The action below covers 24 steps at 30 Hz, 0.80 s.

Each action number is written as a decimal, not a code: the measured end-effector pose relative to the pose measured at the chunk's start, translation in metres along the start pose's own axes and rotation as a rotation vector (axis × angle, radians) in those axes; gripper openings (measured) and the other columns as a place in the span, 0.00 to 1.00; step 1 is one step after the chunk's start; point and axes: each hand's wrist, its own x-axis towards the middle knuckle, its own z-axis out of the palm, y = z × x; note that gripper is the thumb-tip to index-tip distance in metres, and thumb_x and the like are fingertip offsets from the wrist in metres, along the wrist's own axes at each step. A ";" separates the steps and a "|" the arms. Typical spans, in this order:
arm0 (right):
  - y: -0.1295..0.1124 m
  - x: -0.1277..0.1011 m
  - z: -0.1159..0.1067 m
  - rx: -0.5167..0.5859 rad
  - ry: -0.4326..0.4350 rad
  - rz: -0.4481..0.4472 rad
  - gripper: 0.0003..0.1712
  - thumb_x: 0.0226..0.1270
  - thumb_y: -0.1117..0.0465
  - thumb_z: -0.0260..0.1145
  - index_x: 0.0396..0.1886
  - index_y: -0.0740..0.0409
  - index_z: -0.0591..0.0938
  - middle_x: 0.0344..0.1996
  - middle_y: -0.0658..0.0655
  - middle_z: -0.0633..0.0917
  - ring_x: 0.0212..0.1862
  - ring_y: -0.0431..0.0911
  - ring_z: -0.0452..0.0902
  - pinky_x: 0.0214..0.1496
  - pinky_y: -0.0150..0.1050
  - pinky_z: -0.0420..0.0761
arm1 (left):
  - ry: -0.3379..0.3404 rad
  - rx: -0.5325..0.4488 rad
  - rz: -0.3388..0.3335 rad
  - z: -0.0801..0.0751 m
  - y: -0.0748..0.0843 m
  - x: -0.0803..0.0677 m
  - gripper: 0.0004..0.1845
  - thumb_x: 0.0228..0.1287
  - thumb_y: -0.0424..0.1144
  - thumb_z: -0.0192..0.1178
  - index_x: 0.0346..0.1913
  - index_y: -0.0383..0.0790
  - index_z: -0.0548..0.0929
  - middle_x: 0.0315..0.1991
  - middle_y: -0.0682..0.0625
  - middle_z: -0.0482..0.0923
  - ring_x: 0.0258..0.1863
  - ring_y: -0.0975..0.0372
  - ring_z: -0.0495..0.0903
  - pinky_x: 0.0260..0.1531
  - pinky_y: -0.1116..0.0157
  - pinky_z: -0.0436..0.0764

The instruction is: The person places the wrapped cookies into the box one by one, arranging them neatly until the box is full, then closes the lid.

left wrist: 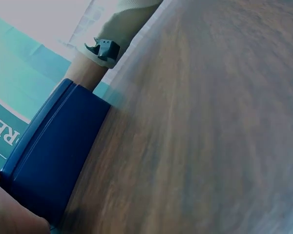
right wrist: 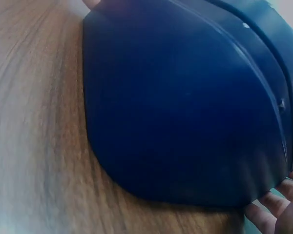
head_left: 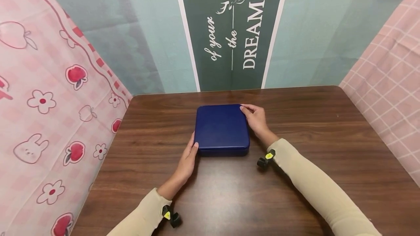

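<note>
A flat dark blue square tin (head_left: pixel 221 128) with rounded corners and a closed lid lies on the brown wooden table (head_left: pixel 295 192), slightly toward the far side. My left hand (head_left: pixel 188 158) rests against its near left corner, thumb touching the lid's edge. My right hand (head_left: pixel 256 119) holds the far right corner, fingers curled over the rim. The left wrist view shows the tin's side wall (left wrist: pixel 53 161) close up, with the right forearm behind it. In the right wrist view the tin (right wrist: pixel 185 112) fills most of the picture, fingertips (right wrist: pixel 271 212) at the lower right.
Pink patterned cloth (head_left: pixel 42 112) hangs at the table's left side and pink checked cloth (head_left: pixel 390 83) at the right. A green backdrop with white lettering (head_left: pixel 234 28) stands behind the far edge. Small black and yellow wrist cameras (head_left: pixel 266 158) sit on both sleeves.
</note>
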 end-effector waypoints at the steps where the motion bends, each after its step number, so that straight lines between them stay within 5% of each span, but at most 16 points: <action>1: 0.000 -0.001 0.000 0.004 0.010 -0.001 0.16 0.70 0.58 0.69 0.51 0.62 0.89 0.32 0.47 0.86 0.28 0.35 0.74 0.27 0.27 0.73 | 0.003 0.003 -0.003 0.001 0.000 -0.001 0.30 0.85 0.42 0.39 0.82 0.39 0.48 0.82 0.45 0.46 0.80 0.53 0.43 0.77 0.50 0.44; 9: -0.003 0.000 -0.002 -0.033 0.057 -0.041 0.16 0.71 0.58 0.68 0.51 0.63 0.89 0.50 0.61 0.88 0.44 0.42 0.82 0.46 0.29 0.78 | -0.002 -0.034 -0.014 0.006 0.007 0.002 0.31 0.85 0.40 0.39 0.82 0.37 0.46 0.82 0.44 0.45 0.81 0.51 0.41 0.77 0.48 0.43; 14: -0.006 -0.007 -0.016 -0.051 0.008 0.003 0.26 0.76 0.49 0.63 0.63 0.61 0.82 0.60 0.61 0.83 0.56 0.47 0.80 0.57 0.39 0.80 | 0.021 -0.127 -0.084 -0.001 0.020 0.015 0.32 0.84 0.43 0.40 0.81 0.34 0.47 0.81 0.41 0.46 0.80 0.49 0.44 0.77 0.48 0.47; 19: -0.022 -0.041 -0.030 -0.019 -0.057 0.029 0.33 0.80 0.48 0.57 0.74 0.62 0.70 0.70 0.63 0.74 0.67 0.54 0.73 0.67 0.49 0.75 | 0.065 -0.125 -0.072 -0.022 0.035 0.053 0.32 0.84 0.48 0.39 0.81 0.36 0.51 0.80 0.43 0.53 0.79 0.50 0.52 0.75 0.50 0.54; 24: -0.031 -0.083 -0.027 -0.002 -0.121 0.003 0.32 0.81 0.54 0.56 0.76 0.65 0.65 0.73 0.63 0.70 0.73 0.53 0.67 0.72 0.46 0.69 | 0.061 -0.030 -0.079 -0.039 0.032 0.097 0.31 0.85 0.45 0.39 0.81 0.34 0.51 0.80 0.44 0.54 0.79 0.54 0.52 0.76 0.57 0.53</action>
